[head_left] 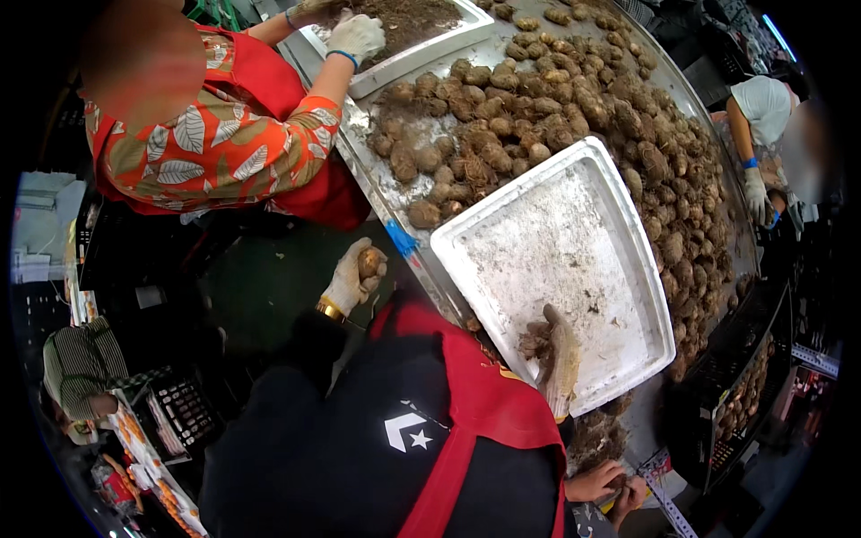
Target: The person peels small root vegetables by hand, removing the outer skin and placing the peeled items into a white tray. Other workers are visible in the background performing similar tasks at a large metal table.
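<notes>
My left hand, in a pale knit glove, holds a rounded brown taro corm beyond the table edge, over the dark floor. My right hand wears a glove soiled brown at the fingers. It reaches into the near side of a white foam tray. Brown fibrous matter lies against its fingers; whether they grip it is unclear. Dirt and small scraps are scattered over the tray's bottom.
Many hairy corms cover the metal table behind the tray. A gloved co-worker works over another foam tray. Another person stands across the table; bare hands show at lower right, near a black crate.
</notes>
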`<state>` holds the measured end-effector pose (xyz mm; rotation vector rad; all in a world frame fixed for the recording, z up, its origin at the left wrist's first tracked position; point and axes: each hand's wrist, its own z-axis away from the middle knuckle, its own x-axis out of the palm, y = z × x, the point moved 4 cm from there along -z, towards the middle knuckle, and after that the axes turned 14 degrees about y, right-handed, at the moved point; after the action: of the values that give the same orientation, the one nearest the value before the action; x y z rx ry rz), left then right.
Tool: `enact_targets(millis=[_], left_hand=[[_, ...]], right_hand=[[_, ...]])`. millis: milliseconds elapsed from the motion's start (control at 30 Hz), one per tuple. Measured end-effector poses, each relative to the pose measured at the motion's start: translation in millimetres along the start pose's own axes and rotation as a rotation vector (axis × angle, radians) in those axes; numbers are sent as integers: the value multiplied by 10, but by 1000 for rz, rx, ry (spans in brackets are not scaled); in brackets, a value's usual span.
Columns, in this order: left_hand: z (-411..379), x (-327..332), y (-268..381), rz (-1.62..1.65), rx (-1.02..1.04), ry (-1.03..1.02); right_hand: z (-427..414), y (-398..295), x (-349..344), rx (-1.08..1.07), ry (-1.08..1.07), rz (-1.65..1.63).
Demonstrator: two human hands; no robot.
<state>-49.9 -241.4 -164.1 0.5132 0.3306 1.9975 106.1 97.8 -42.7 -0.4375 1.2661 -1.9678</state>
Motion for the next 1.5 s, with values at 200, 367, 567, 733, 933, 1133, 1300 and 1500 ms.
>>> enact_targets(millis=[200, 367, 567, 733, 933, 1133, 1300, 1500], left_hand=[[168, 27, -41, 151, -52, -198], [110, 62, -58, 163, -104, -335], [95, 33, -129, 202, -71, -385], [129, 22, -149, 228, -84, -284], [-487, -148, -460, 197, -147, -41], [-669, 154, -609, 132, -75, 99], [-359, 325, -505, 60, 65, 93], [84, 131, 0, -140, 187, 18]], right_hand=[[66, -117, 43, -18, -91, 93], [60, -53, 18, -40, -72, 78], [36, -51, 36, 1, -94, 40], [53, -49, 42, 4, -93, 27], [59, 80, -3, -3, -59, -27], [15, 92, -8, -4, -69, -18], [-8, 126, -53, -38, -70, 23], [-19, 180, -18, -22, -46, 42]])
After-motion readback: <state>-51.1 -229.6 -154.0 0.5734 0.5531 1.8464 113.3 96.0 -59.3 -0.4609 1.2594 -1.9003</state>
